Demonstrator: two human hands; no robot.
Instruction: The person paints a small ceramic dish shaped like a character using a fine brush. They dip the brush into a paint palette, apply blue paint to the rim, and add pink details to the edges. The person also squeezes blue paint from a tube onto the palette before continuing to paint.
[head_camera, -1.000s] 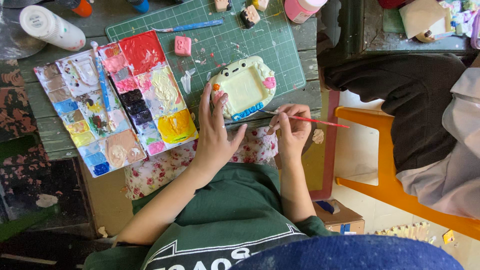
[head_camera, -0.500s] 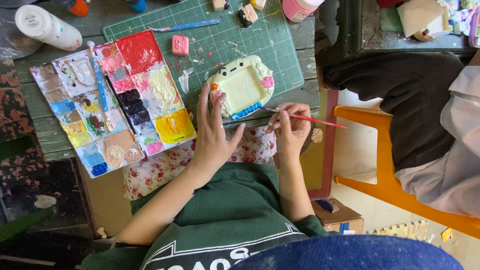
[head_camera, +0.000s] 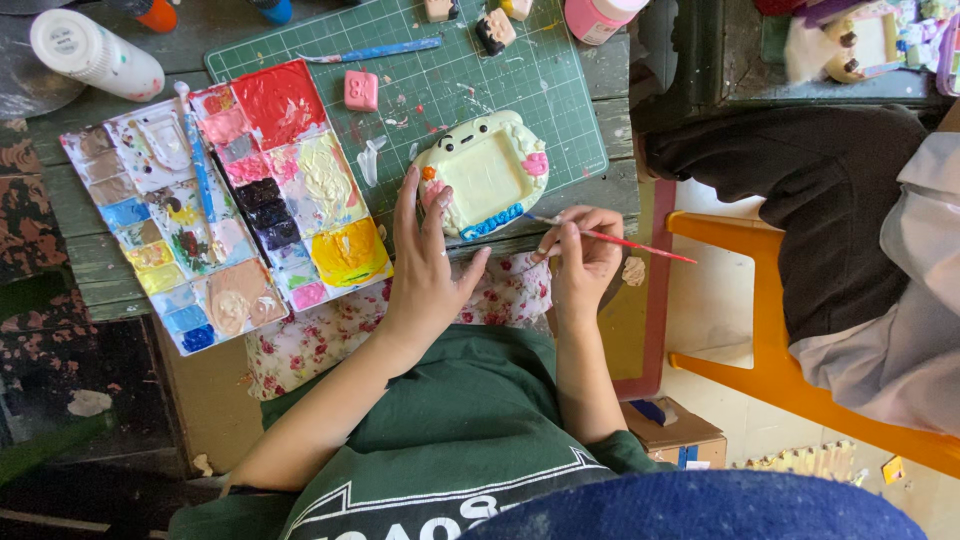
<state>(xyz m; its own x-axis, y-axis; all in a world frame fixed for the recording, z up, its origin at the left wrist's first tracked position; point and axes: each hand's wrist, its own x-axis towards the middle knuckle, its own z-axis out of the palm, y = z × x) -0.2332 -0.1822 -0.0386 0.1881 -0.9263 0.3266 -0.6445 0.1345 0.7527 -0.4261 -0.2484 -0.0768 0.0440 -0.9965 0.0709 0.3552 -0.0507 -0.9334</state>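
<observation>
The left hand (head_camera: 425, 265) lies flat and open on the table edge, fingers spread and pointing toward twelve o'clock, its fingertips touching the lower left rim of a cream-coloured clay frame (head_camera: 485, 172) with a small face, a pink bow and blue trim; nothing is gripped. The frame rests on the near corner of a green cutting mat (head_camera: 520, 70). At three o'clock from that hand, the right hand (head_camera: 585, 255) is curled with its fingers pinched around a thin red-handled paintbrush (head_camera: 610, 237), whose tip seems to meet the frame's lower right edge, though the contact is too small to be sure of. At nine o'clock from the frame sits a paint-smeared palette (head_camera: 225, 200). Both forearms come up from six o'clock over a floral cloth (head_camera: 330, 335).
</observation>
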